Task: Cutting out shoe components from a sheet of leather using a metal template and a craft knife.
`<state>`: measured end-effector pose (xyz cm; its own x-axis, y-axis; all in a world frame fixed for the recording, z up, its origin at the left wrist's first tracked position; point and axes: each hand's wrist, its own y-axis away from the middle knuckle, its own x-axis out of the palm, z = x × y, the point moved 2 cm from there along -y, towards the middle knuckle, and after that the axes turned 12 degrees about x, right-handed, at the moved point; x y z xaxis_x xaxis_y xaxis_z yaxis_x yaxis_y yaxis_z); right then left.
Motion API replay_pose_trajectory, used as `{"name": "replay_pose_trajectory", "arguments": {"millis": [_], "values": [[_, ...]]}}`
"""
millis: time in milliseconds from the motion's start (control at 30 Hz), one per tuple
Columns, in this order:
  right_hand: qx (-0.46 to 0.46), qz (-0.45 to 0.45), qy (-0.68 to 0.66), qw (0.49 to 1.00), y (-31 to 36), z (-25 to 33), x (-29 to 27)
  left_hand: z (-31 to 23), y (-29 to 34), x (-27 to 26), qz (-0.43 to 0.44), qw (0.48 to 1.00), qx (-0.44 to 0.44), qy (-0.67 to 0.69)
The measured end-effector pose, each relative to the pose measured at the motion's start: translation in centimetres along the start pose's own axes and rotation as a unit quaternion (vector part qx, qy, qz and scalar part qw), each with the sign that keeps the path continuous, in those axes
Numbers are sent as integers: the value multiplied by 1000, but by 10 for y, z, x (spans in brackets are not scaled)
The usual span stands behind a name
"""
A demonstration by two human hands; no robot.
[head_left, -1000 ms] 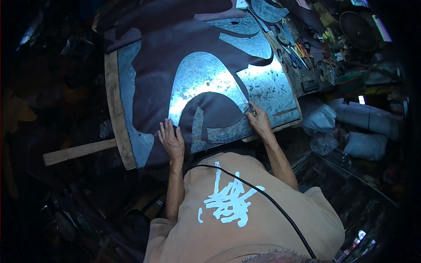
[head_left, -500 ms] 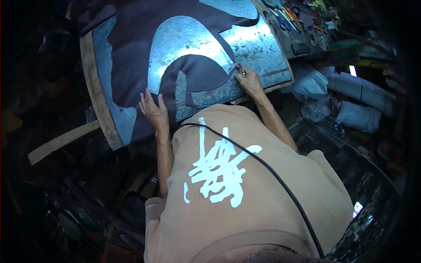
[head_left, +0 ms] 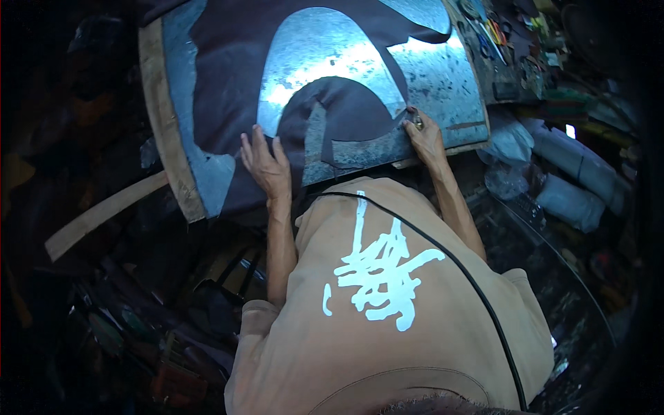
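A large dark brown leather sheet [head_left: 221, 104] lies over a shiny, spotted metal-topped board [head_left: 449, 83]. It has a big arch-shaped opening showing bare metal, and a curved leather part [head_left: 349, 107] bulges up inside that opening. My left hand [head_left: 270, 166] rests flat on the leather's near part, fingers stretched out, the tips by the arch's lower left corner. At the arch's right end my right hand [head_left: 424, 135] is closed, with thumb and finger together at the narrow leather tip. Something small and metallic shows among its fingers; its kind is unclear.
A wooden strip [head_left: 162, 117] edges the board's left side, and another slat [head_left: 104, 214] sticks out leftward. Scissors and other hand tools [head_left: 494, 38] lie at the far right. Plastic-wrapped rolls [head_left: 570, 162] sit right of the board. A black cable [head_left: 463, 270] runs across my shirt.
The whole view has shifted, so the board, leather and both hands appear farther right. Against the leather, my hands keep nearly the same places and poses.
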<state>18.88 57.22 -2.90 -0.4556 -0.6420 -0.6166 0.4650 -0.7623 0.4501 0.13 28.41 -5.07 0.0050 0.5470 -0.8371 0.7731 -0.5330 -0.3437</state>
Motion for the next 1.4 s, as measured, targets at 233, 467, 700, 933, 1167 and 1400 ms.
{"name": "replay_pose_trajectory", "arguments": {"millis": [233,467,700,933,1167,1400], "values": [[27,15,-10,999,2,7,2,4,0,-2,13,1000,-1,-17],[24,19,-12,999,5,11,-4,-7,-1,-2,9,999,-29,-24],[18,29,-6,999,8,13,-7,-6,2,-2,47,998,-35,-30],[7,34,11,999,3,7,-10,-6,0,2,26,999,-22,-41],[19,51,29,998,2,12,-11,-6,-1,0,31,998,-34,-34],[4,17,14,1000,5,8,-5,-4,4,0,36,997,-39,-50]]}}
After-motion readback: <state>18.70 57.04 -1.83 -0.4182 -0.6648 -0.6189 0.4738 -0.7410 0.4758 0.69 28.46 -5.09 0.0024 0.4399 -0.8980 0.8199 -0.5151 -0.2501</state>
